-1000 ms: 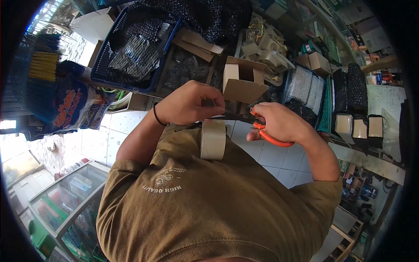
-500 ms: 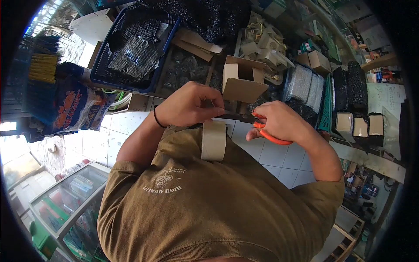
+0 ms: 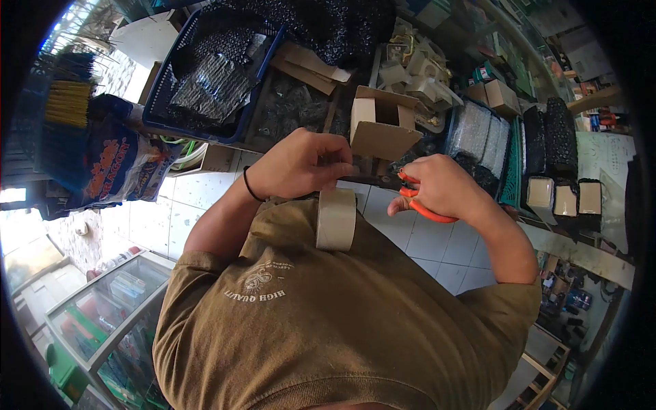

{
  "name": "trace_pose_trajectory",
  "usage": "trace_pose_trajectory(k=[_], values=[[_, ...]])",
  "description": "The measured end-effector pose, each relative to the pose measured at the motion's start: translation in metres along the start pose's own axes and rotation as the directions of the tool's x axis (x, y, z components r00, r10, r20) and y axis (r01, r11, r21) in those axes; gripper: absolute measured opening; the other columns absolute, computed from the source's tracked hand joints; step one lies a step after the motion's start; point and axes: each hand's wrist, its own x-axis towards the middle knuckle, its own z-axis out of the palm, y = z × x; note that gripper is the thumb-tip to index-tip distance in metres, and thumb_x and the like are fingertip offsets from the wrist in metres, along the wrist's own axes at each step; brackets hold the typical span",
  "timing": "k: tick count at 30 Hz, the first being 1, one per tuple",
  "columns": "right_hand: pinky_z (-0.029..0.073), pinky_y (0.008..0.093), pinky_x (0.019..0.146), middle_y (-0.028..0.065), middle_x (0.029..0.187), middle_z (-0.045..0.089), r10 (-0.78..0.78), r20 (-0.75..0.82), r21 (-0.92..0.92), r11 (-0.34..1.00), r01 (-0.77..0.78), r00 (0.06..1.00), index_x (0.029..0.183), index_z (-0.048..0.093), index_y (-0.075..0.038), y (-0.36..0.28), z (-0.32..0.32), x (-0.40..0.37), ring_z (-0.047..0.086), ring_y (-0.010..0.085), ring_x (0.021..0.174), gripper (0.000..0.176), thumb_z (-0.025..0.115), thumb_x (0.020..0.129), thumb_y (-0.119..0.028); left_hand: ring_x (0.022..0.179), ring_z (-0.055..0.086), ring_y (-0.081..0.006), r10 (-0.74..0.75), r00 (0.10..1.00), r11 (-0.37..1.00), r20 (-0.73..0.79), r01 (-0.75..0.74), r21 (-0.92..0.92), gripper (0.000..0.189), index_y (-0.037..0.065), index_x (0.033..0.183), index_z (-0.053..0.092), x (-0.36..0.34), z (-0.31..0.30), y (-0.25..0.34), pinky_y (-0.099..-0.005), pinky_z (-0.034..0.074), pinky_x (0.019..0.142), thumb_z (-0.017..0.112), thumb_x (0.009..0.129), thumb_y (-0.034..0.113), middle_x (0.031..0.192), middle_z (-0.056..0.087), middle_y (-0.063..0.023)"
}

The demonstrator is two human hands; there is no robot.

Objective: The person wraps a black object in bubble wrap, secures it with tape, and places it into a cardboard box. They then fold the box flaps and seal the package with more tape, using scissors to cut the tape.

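Orange-handled scissors (image 3: 430, 211) are in my right hand (image 3: 441, 186), with the fingers curled round the handles. My left hand (image 3: 301, 162) is closed, thumb and fingertips pressed together just above a roll of tape (image 3: 336, 220); what it pinches is too small to make out. The roll stands on edge against the front of the brown shirt. Between and beyond my hands, a small cardboard box (image 3: 386, 123) stands with its flaps open at the bench edge.
A blue basket (image 3: 246, 126) with black bubble wrap lies at the back left. Clear-wrapped packets (image 3: 471, 130) and black-wrapped boxes (image 3: 562, 140) are at the right. A glass case (image 3: 113, 301) stands at the lower left.
The view has shifted slightly. My left hand is still closed above the tape roll, and the scissors remain in my right hand, which has turned a little.
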Motion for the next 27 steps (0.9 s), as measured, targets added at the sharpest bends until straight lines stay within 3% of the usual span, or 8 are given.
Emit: trace_pose_trajectory(k=[7,10,12,19,22,24,27], values=[[0.049,0.0432,0.073,0.0183,0.081,0.064,0.034,0.034,-0.028,0.999,-0.033,0.999,0.077,0.063,-0.001,-0.004,-0.005,0.002,0.062,0.0352,0.079,0.040,0.065,0.075,-0.041,0.062,0.062,-0.0088,-0.040,0.999,0.999,-0.032,0.041,0.004,0.011,-0.001,0.087,0.057,0.000,0.002,0.000,-0.0219,0.048,0.053,0.058,0.088,0.011,0.068,0.062,-0.0047],[0.049,0.0431,0.072,0.0182,0.080,0.064,0.030,0.005,-0.033,0.999,-0.030,1.000,0.075,0.063,-0.001,-0.002,-0.002,0.003,0.062,0.0352,0.079,0.043,0.067,0.073,-0.044,0.055,0.061,-0.0131,-0.063,0.993,0.997,-0.102,0.058,-0.049,0.012,-0.002,0.080,0.057,0.000,0.004,0.000,-0.0271,0.045,0.052,0.061,0.083,0.010,0.062,0.061,-0.0078],[0.049,0.0430,0.071,0.0181,0.080,0.063,0.025,-0.021,-0.032,0.999,-0.026,0.999,0.074,0.063,-0.001,-0.002,-0.001,0.004,0.062,0.0352,0.078,0.045,0.068,0.072,-0.046,0.060,0.060,-0.0068,-0.060,0.996,0.998,-0.063,0.061,0.001,0.010,-0.001,0.086,0.056,0.001,0.003,-0.001,-0.0205,0.048,0.052,0.056,0.089,0.009,0.069,0.061,-0.0034],[0.049,0.0420,0.072,0.0173,0.083,0.064,0.044,-0.026,-0.034,0.998,-0.045,0.999,0.080,0.063,0.001,-0.001,-0.002,0.004,0.062,0.0344,0.080,0.050,0.072,0.068,-0.047,0.060,0.059,-0.0056,-0.088,0.993,0.996,-0.078,0.086,-0.029,0.010,-0.001,0.088,0.055,0.002,0.005,-0.004,-0.0203,0.048,0.052,0.056,0.090,0.009,0.070,0.061,-0.0028],[0.050,0.0414,0.072,0.0164,0.086,0.063,0.031,-0.073,-0.014,0.999,-0.032,0.997,0.084,0.063,0.001,0.000,-0.001,0.003,0.062,0.0336,0.081,0.059,0.073,0.064,-0.053,0.064,0.062,-0.0078,-0.117,0.988,0.991,-0.100,0.110,-0.074,0.011,-0.001,0.090,0.055,0.003,0.004,-0.007,-0.0205,0.050,0.054,0.054,0.091,0.010,0.072,0.060,-0.0027],[0.050,0.0410,0.071,0.0159,0.087,0.063,0.021,-0.100,0.002,1.000,-0.021,0.995,0.085,0.063,0.001,-0.002,-0.003,0.002,0.062,0.0332,0.081,0.064,0.073,0.061,-0.057,0.069,0.065,-0.0119,-0.232,0.969,0.954,-0.085,0.210,-0.215,0.014,0.000,0.093,0.055,0.003,0.004,-0.006,-0.0211,0.053,0.056,0.051,0.093,0.013,0.072,0.058,-0.0027],[0.050,0.0398,0.071,0.0152,0.086,0.062,0.014,-0.135,-0.008,1.000,-0.015,0.991,0.088,0.063,0.001,-0.002,-0.004,0.000,0.062,0.0326,0.082,0.070,0.072,0.058,-0.062,0.072,0.066,-0.0148,-0.236,0.967,0.953,-0.091,0.213,-0.216,0.021,-0.001,0.094,0.053,0.003,0.004,-0.011,-0.0218,0.054,0.057,0.047,0.096,0.019,0.071,0.058,-0.0036]])
